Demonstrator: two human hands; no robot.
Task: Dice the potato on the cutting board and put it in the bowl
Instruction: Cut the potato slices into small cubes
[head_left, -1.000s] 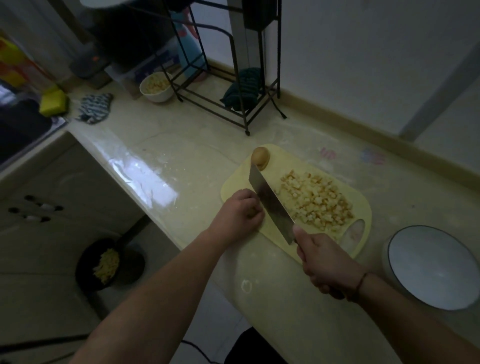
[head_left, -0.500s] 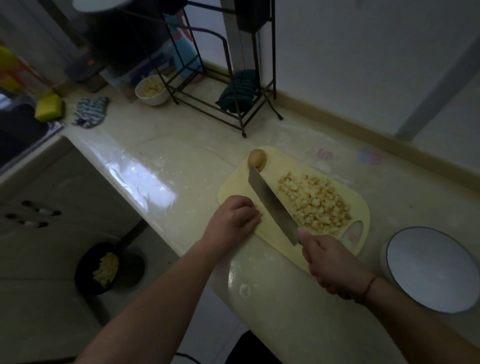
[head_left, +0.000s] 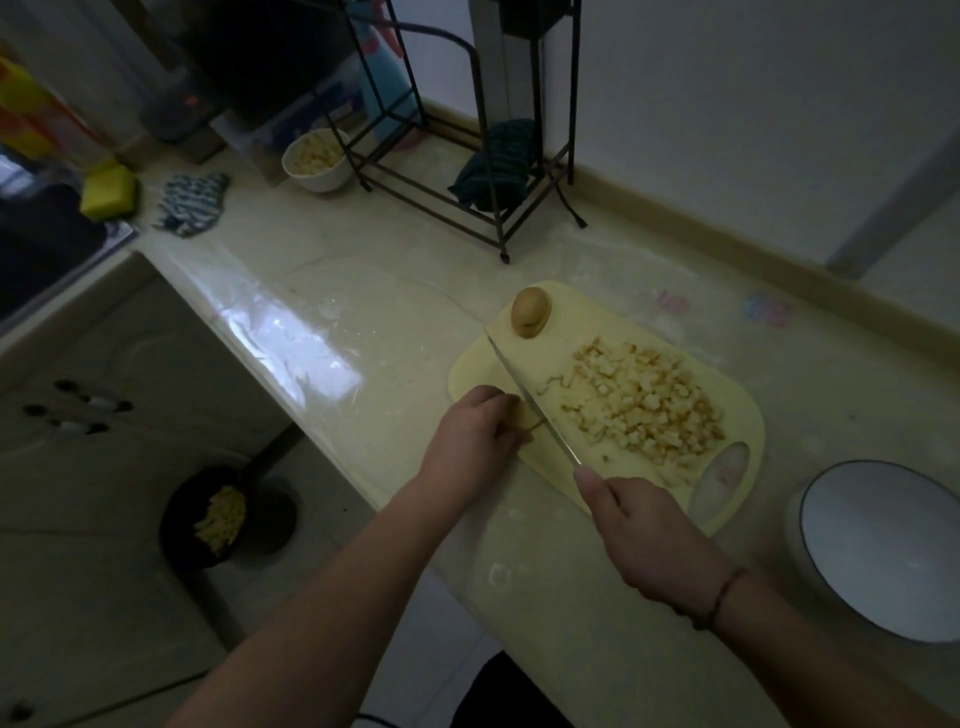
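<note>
Now the potato piece (head_left: 524, 415) I am cutting lies under my left hand (head_left: 475, 439), at the near-left corner of the cutting board (head_left: 748, 415). The fingers curl over it and hold it down, so little of it shows. My right hand (head_left: 641, 535) is closed around the handle of the knife (head_left: 530, 397), and the blade stands on its edge just beside the left fingers, touching the piece.

I judge raw potato to be firm and a little wet, so a small piece can slip; I would keep the fingertips tucked back and press from above.

To the right of the blade lies a heap of diced potato (head_left: 644, 402), light and loose, which is better pushed with the blade than picked. Beyond the knife tip, an uncut potato end (head_left: 530, 312) waits on the far corner. The bowl (head_left: 883, 551) stands right of my right hand, off the board.
</note>
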